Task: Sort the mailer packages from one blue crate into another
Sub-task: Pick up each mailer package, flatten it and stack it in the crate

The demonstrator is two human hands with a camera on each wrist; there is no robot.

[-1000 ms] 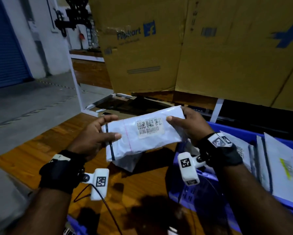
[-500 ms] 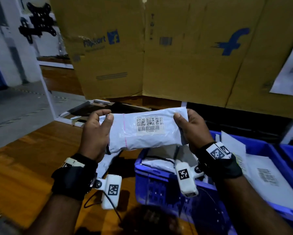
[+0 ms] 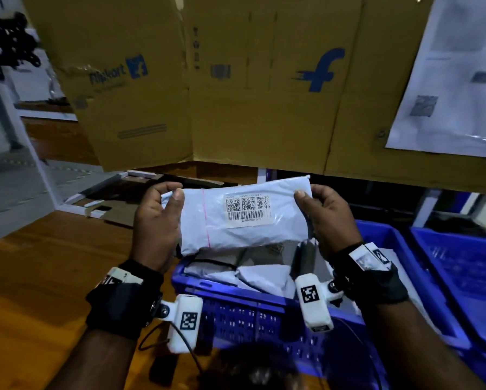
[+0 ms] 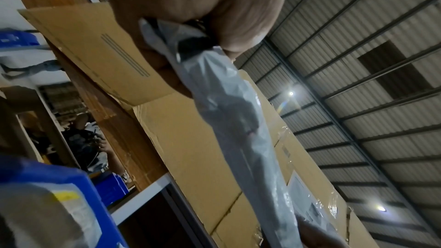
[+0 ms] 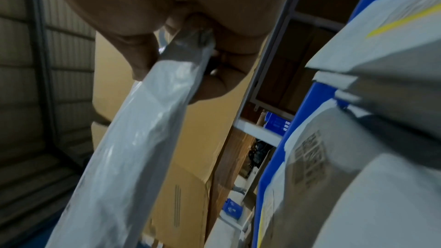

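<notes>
A white mailer package [image 3: 244, 218] with a barcode label is held level above the near blue crate [image 3: 253, 311]. My left hand [image 3: 157, 220] grips its left end, thumb on the front face. My right hand [image 3: 323, 218] grips its right end the same way. That crate holds several other white mailers [image 3: 258, 274]. A second blue crate [image 3: 461, 266] stands to its right; its inside is mostly out of frame. The wrist views show the mailer [image 4: 229, 112] [image 5: 133, 139] edge-on, pinched between thumb and fingers of each hand.
Large brown cardboard boxes [image 3: 236, 94] stand close behind the crates, with a white printed sheet [image 3: 455, 80] stuck on at the right. The crates sit on a wooden table [image 3: 44, 266]. Grey floor lies beyond the table's left edge.
Both hands have carried the mailer rightward, from over the bare wood to above the near crate. The grip is unchanged. The second crate has come into view at right.
</notes>
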